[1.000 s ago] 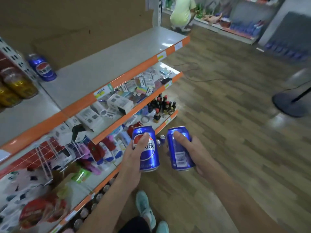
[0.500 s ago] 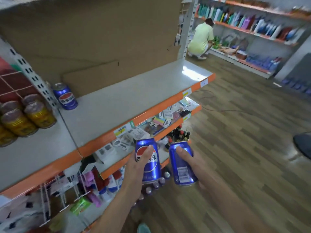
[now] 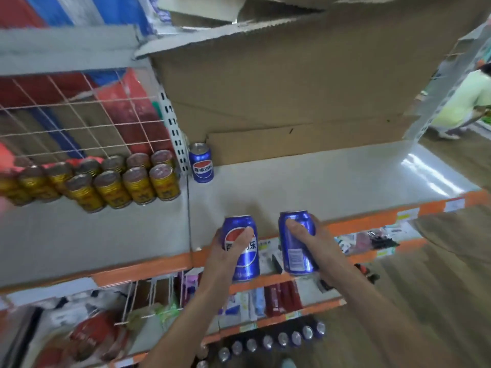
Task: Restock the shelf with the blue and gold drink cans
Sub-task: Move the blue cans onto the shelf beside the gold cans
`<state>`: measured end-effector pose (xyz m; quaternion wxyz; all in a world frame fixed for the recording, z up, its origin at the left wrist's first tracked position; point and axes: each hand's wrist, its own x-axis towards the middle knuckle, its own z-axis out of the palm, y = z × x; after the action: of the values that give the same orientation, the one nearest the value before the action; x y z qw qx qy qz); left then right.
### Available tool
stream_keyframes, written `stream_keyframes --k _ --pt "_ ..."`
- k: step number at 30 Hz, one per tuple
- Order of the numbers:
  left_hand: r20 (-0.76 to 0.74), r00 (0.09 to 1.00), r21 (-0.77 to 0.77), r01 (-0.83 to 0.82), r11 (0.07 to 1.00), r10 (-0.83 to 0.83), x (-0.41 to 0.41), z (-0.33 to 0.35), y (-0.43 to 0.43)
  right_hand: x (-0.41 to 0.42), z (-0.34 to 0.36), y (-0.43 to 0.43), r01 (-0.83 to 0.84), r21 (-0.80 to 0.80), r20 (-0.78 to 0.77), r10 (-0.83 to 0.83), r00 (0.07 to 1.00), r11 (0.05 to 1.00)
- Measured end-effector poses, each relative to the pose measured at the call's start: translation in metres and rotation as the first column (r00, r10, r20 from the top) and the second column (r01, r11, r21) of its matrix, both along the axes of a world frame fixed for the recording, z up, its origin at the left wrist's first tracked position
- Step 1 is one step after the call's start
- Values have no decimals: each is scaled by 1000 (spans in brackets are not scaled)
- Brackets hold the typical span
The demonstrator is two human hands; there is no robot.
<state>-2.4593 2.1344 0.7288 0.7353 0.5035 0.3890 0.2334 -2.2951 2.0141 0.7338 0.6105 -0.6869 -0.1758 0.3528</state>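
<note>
My left hand [image 3: 225, 251] grips a blue drink can [image 3: 245, 261] with a red, white and blue logo, held upright at the front edge of the grey shelf [image 3: 318, 181]. Just to its right, my right hand [image 3: 313, 243] grips a second blue can [image 3: 293, 251], its barcode side facing me. Both cans hang in the air in front of the shelf's orange edge strip [image 3: 353, 224]. A third blue can [image 3: 201, 163] stands alone at the shelf's back left corner. Several gold cans [image 3: 138, 184] stand in rows on the neighbouring shelf section to the left.
Brown cardboard [image 3: 292, 88] lines the back of the shelf. A white wire grid [image 3: 79, 115] hangs above the gold cans. Lower shelves hold small packaged goods, and several can tops [image 3: 268, 341] show near the floor. A person in light green [image 3: 467, 102] crouches at the far right.
Both hands have raised their blue cans from below the shelf up to its front edge. My view has tilted up and closer, bringing the gold cans and the lone blue can nearer.
</note>
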Motion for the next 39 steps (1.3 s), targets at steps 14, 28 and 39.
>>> stream_keyframes --k 14,28,39 --pt "48 969 257 -245 935 241 92 -24 45 107 -24 100 -332 61 154 319 935 941" --pt "-37 998 429 -21 903 41 89 -37 85 105 -50 109 -424 18 420 378 825 906" --pt "-92 995 466 78 881 -40 79 -43 89 118 -56 98 -463 -171 446 488 751 870"
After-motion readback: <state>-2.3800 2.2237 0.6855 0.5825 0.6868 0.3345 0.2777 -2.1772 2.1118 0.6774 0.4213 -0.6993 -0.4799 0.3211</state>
